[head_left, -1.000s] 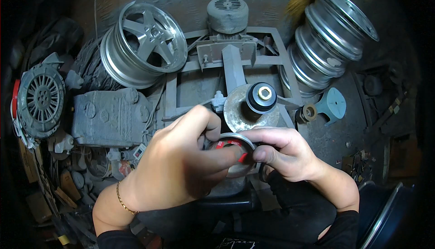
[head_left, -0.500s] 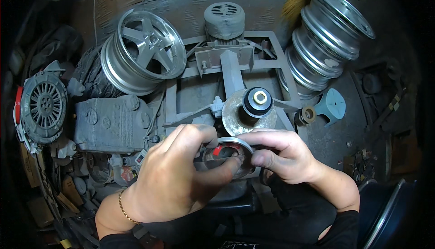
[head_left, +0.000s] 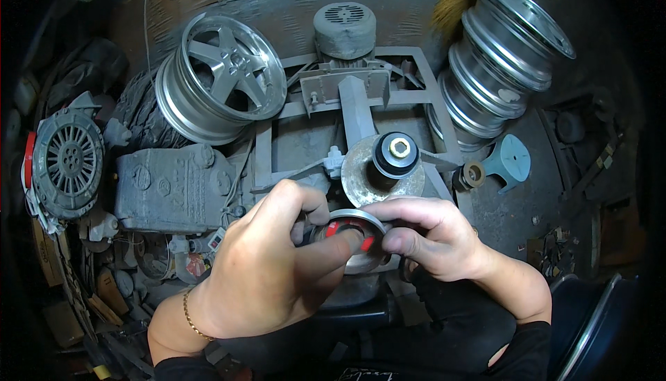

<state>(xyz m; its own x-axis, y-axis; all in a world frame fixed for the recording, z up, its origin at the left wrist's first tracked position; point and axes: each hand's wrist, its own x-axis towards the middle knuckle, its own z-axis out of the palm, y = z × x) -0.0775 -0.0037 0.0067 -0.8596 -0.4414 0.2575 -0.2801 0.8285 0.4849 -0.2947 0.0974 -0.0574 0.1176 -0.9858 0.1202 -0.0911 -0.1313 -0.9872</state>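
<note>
- While the right hand [head_left: 437, 239] pinches a metal ring [head_left: 371, 217] between thumb and forefinger, the left hand [head_left: 270, 263] reaches its thumb inside, by red patches [head_left: 366, 243].
- Whether the left grips, I cannot tell.
- The ring sits this side of the black-capped spindle [head_left: 396, 155].

silver round part [head_left: 362, 262] with red patches [head_left: 367, 243]; gold bracelet [head_left: 188, 318]; light blue stand [head_left: 511, 160]; straw-yellow broom [head_left: 454, 9]
</note>
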